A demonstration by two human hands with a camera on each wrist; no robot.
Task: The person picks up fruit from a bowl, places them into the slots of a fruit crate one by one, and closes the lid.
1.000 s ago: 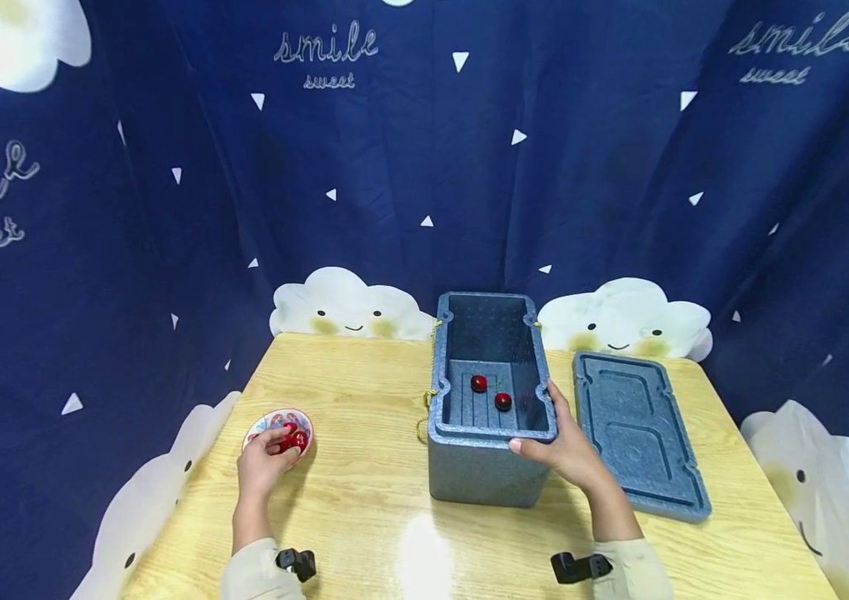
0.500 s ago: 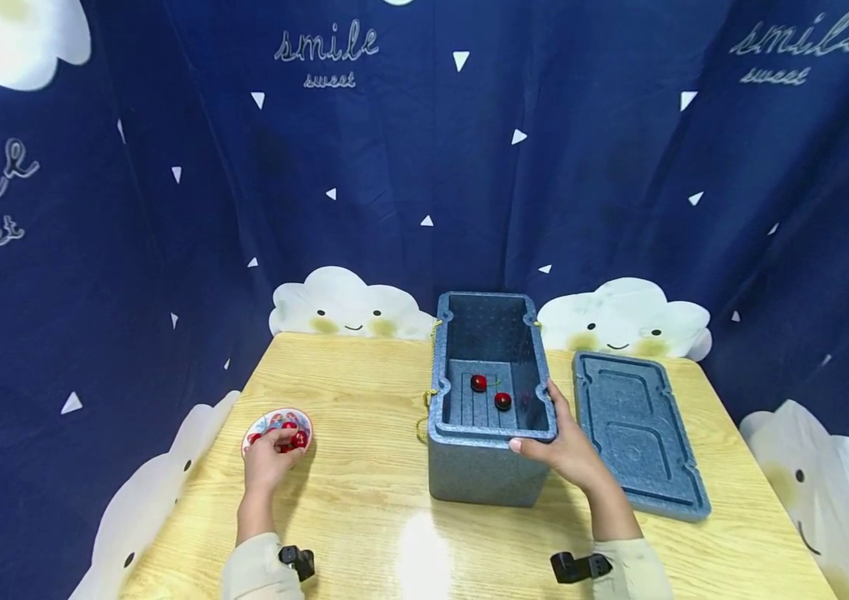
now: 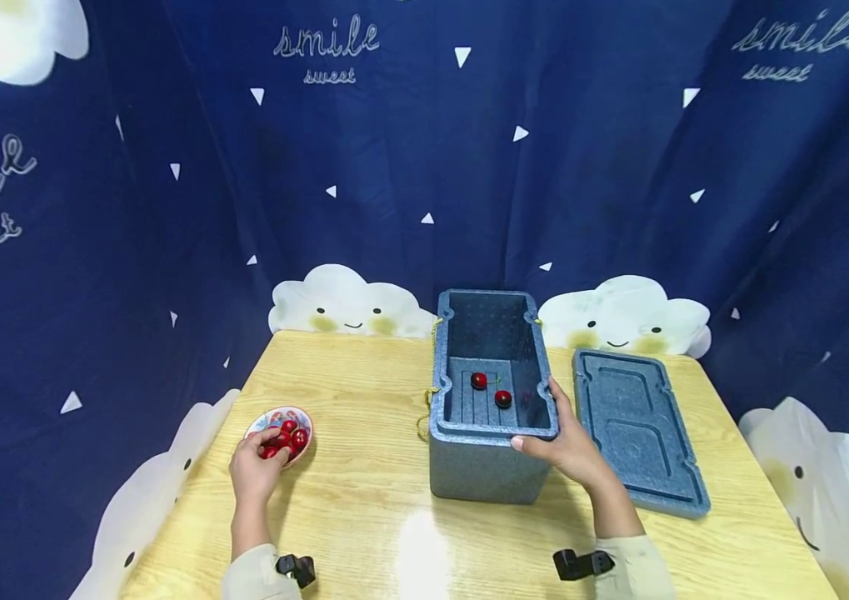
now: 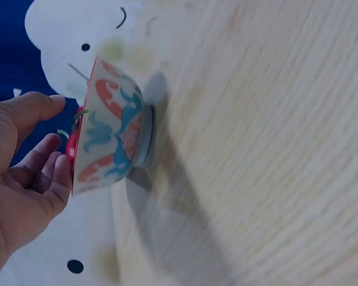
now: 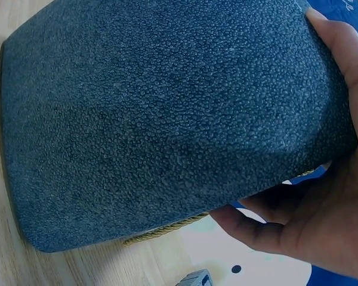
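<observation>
My left hand [image 3: 254, 473] is at a small patterned bowl [image 4: 113, 128] of red cherries [image 3: 299, 437], its fingers over the near-left rim. In the left wrist view, thumb and fingers stand apart, with a cherry [image 4: 71, 146] showing near the fingertips at the rim. My right hand [image 3: 572, 446] grips the near right corner of a deep blue-grey foam box [image 3: 480, 471], thumb on the front rim and fingers along the right side. Two dark red cherries [image 3: 503, 399] with green stems lie on the grooved floor of the box.
A matching foam lid [image 3: 637, 425] lies flat on the wooden table [image 3: 364, 508], right of the box. A yellow cord [image 3: 427, 404] hangs at the box's left side. A blue curtain [image 3: 394, 167] with white clouds surrounds the table's back and sides.
My left hand has drawn slightly left at the bowl, and more of its cherries show. My right hand stays at the corner of the box.
</observation>
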